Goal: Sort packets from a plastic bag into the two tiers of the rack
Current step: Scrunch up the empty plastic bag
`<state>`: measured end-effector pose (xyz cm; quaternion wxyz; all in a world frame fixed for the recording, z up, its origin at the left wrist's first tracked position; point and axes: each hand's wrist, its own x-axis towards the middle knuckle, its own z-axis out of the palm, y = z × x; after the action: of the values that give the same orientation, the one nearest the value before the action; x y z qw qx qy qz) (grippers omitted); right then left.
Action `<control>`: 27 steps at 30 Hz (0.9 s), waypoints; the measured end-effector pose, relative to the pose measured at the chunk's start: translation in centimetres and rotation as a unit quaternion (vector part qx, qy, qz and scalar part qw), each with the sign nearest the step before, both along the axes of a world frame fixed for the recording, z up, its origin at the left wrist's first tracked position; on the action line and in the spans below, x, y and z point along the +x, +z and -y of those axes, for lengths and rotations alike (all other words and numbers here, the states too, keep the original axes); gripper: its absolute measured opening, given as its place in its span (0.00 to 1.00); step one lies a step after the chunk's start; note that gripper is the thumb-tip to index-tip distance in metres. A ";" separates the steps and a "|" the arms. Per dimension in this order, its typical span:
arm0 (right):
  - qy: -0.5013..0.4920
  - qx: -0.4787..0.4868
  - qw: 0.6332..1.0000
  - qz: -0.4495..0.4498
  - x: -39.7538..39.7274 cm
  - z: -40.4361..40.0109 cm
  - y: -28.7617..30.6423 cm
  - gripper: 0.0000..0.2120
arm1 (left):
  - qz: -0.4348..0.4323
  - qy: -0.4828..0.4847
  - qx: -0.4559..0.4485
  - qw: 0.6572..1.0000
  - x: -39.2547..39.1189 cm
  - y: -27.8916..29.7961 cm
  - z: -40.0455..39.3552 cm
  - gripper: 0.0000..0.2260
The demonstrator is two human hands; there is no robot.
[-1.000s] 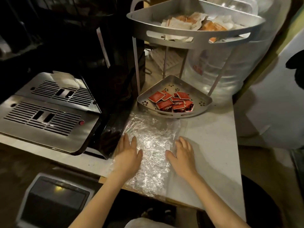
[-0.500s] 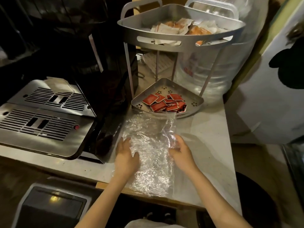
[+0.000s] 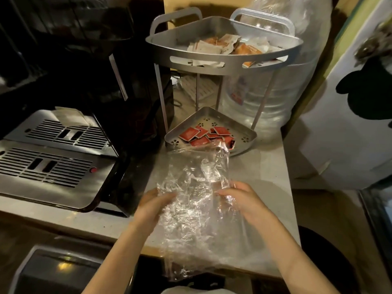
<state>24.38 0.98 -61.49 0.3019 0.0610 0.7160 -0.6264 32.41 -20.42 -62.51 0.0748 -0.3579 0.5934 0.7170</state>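
A crinkled clear plastic bag point(image 3: 191, 200) is lifted off the counter between my two hands; no packets show inside it. My left hand point(image 3: 152, 205) grips its left side and my right hand point(image 3: 244, 200) pinches its right edge. Behind it stands a grey two-tier corner rack point(image 3: 163, 111). Its lower tier point(image 3: 246, 145) holds several red packets point(image 3: 201, 135). The upper tier point(image 3: 212, 59) holds several white and orange packets point(image 3: 224, 46). The bag's far end covers the front rim of the lower tier.
A coffee machine with a steel drip tray point(image 3: 48, 160) fills the left. A large clear water bottle point(image 3: 265, 98) stands behind the rack. The light counter point(image 3: 265, 179) ends at a front edge near my arms. A white surface with black patches point(image 3: 350, 124) is on the right.
Both hands were pressed flat on the bag lying on the counter. They have since closed on its sides and lifted it, so it now crumples between them.
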 end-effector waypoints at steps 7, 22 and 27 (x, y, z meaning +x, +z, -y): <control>-0.063 -0.102 0.993 -0.013 -2.3 -2.6 2.9 0.07 | -0.075 -0.144 0.120 0.979 -1.9 2.5 -0.9 0.13; -0.008 -0.020 0.991 -0.130 -2.7 -5.6 5.5 0.17 | -0.206 -0.088 -0.125 0.966 -5.0 6.0 -2.6 0.23; 0.077 0.047 0.974 -0.209 -3.3 -6.5 5.7 0.28 | -0.157 -0.208 -0.308 0.915 -5.5 7.3 -2.0 0.28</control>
<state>21.06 7.46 -55.77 0.1891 -0.1125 0.7943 -0.5662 26.94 -18.43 -55.16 0.0145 -0.1142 0.8502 0.5138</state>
